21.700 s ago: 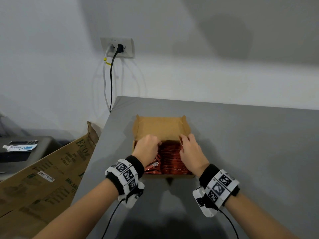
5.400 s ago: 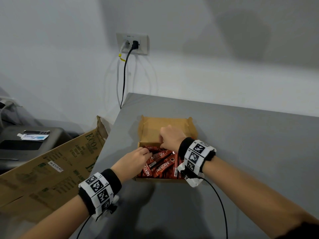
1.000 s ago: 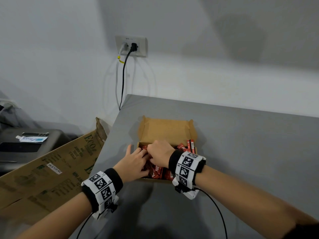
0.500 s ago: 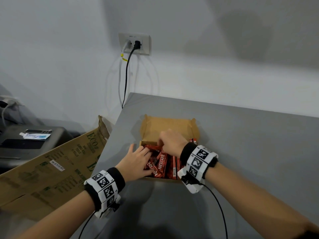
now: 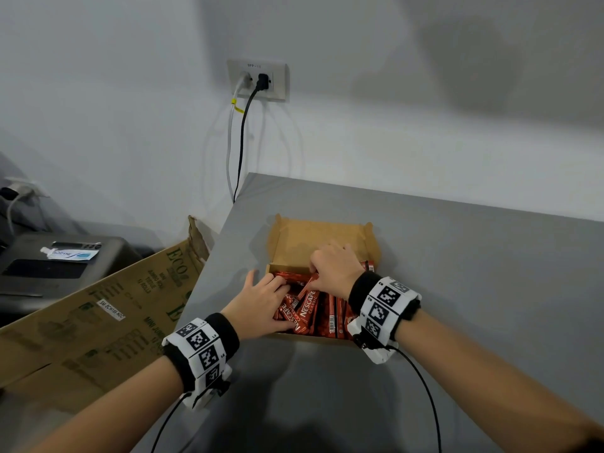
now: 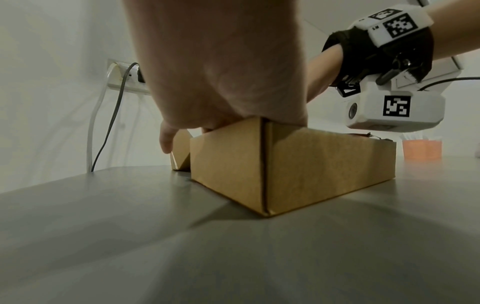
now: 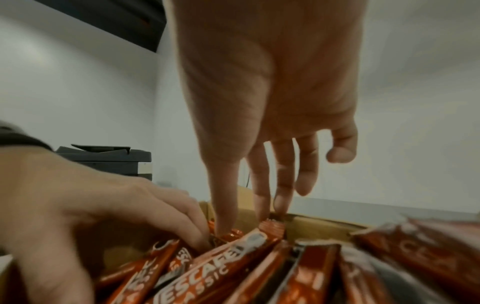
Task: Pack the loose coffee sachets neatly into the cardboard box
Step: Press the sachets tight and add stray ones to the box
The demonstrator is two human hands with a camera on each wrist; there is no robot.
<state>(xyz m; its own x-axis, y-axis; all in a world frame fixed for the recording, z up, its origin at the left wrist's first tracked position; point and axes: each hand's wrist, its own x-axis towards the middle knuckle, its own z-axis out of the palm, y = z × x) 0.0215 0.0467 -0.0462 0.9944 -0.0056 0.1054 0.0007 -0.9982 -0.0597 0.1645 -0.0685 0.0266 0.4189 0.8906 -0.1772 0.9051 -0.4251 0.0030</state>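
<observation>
Both hands work inside the cardboard box (image 5: 322,238), which sits on the grey tabletop (image 5: 474,289) near its left edge, lid flap folded back toward the wall. The coffee sachets (image 5: 307,310) fill the box; those at right lie w/ long axes running front-to-back, while several at left lie askew, diagonal across the rest. Left hand (image 5: 260,304) rests on the left-side sachets, fingers extended and relaxed, gripping nothing. Right hand (image 5: 333,268) reaches to the far end, fingers straight and pointing down, tips (image 7: 262,202) touching sachet ends at the back wall; grip not closed on any sachet. Askew sachets lie directly beneath and between the two hands, nearer the left; straightening them likely means rotating them parallel to the right-hand rows. Legible: "NESCAFÉ CLASSIC" on sachets; "ECO" on a large carton (image 5: 98,322) beside the tabletop.
</observation>
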